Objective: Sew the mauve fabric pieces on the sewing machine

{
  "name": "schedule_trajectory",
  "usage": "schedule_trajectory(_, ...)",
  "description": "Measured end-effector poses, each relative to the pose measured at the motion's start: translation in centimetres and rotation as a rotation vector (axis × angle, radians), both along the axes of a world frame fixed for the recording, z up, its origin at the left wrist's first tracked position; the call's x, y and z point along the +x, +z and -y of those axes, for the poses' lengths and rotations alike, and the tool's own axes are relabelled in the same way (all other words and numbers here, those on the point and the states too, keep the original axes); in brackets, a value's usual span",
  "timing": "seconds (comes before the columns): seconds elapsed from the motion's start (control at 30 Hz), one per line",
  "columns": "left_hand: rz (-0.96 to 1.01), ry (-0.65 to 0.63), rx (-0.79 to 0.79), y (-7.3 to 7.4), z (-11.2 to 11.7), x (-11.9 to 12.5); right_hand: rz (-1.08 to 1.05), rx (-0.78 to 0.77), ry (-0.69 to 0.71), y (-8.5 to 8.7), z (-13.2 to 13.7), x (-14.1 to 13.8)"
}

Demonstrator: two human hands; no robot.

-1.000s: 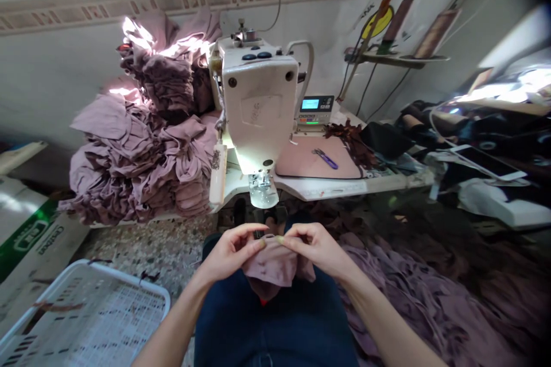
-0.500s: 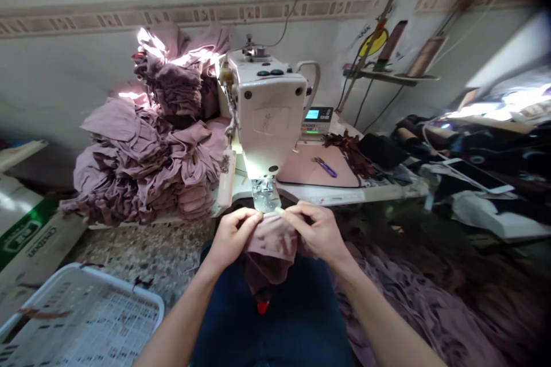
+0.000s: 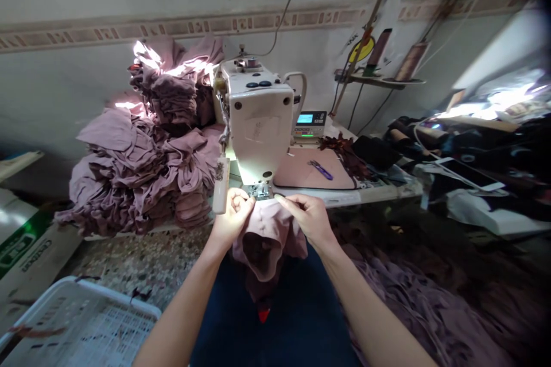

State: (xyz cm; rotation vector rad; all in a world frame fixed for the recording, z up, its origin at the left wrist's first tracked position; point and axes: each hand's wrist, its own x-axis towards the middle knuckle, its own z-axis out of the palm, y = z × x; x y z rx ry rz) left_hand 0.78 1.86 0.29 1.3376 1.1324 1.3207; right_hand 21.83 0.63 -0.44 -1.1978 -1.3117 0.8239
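Note:
My left hand (image 3: 231, 217) and my right hand (image 3: 306, 217) each pinch the top edge of a mauve fabric piece (image 3: 266, 238), one at either side. The cloth hangs down between them over my dark blue lap (image 3: 275, 327). Its upper edge sits right at the presser foot (image 3: 258, 190) of the white sewing machine (image 3: 258, 126). Both hands are closed on the cloth.
A tall pile of mauve garments (image 3: 146, 155) is heaped left of the machine. Purple snips (image 3: 319, 170) lie on a pink cloth on the table. A white plastic basket (image 3: 73, 327) stands at the lower left. More mauve fabric (image 3: 430, 309) lies on the floor to the right; a phone (image 3: 467, 174) rests farther right.
Both hands have lifted the mauve piece from my lap up and forward to the machine's presser foot. The cloth now hangs longer beneath them.

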Motion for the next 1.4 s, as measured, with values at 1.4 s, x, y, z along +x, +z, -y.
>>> schedule_trajectory(1.4,-0.647,0.556,0.476,7.3,4.0,-10.6,0.411,-0.184,-0.376,-2.2,7.9,15.5)
